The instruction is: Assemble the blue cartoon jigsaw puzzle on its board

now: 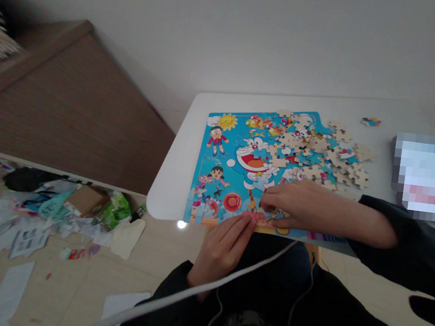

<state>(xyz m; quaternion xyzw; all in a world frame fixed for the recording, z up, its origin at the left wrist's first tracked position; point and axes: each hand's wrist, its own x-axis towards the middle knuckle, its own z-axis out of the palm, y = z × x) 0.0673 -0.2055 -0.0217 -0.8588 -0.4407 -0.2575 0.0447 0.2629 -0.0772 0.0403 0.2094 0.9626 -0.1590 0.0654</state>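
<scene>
A blue cartoon jigsaw puzzle (226, 172) lies on the white table, its left part fitted together. Loose puzzle pieces (314, 153) are heaped over its right part, many with the bare wooden back up. My left hand (225, 243) rests at the near edge of the puzzle, fingers stretched out flat on the picture. Just right of it, my right hand (295, 207) reaches in from the right with bent fingers and thumb closed on a puzzle piece (276, 213) low in the picture. The fingers cover most of that piece.
On the white table (171, 178), a lone piece (370, 121) lies at the back right, near a phone-like device (424, 178) with a blurred screen. A white cable (194, 291) crosses below my hands. Left stand a brown cabinet (75, 98) and floor litter (76, 214).
</scene>
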